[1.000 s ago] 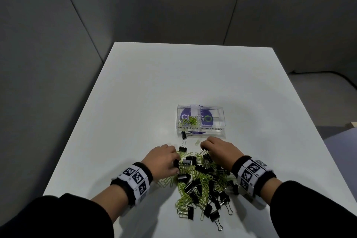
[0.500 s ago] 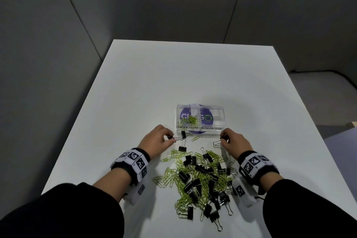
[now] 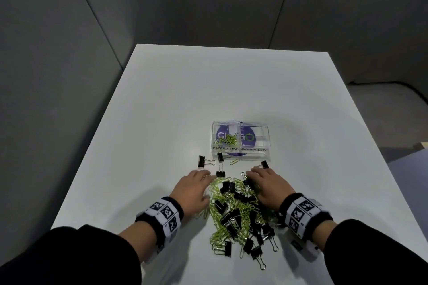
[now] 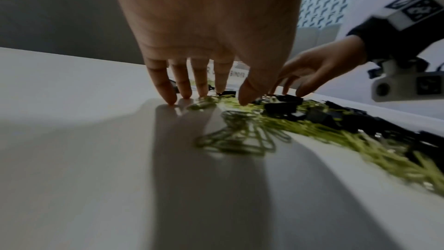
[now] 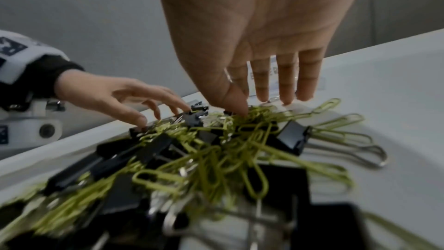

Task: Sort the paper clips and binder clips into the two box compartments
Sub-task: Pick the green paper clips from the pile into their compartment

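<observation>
A clear two-compartment box (image 3: 262, 146) stands mid-table; its left half, labelled PAPER CLIPS, holds several green paper clips (image 3: 229, 139), and its right half, labelled BINDER CLIPS, looks empty. A mixed pile (image 3: 238, 213) of green paper clips and black binder clips lies in front of it. My left hand (image 3: 194, 188) reaches down at the pile's left edge, fingers straight, tips on the table (image 4: 171, 100) and clips. My right hand (image 3: 266, 183) rests on the pile's far right, fingers straight, thumb (image 5: 236, 105) touching clips. Neither hand holds anything. Three binder clips (image 3: 202, 161) lie loose before the box, another (image 3: 264, 164) at right.
The white table (image 3: 231, 90) stretches far beyond the box. Its left and right edges drop to dark floor; grey walls enclose the back. One loose paper clip (image 3: 234, 161) lies by the box front.
Both hands drew back from the box front to the pile. Binder clips they had carried toward the box now lie loose on the table in front of it.
</observation>
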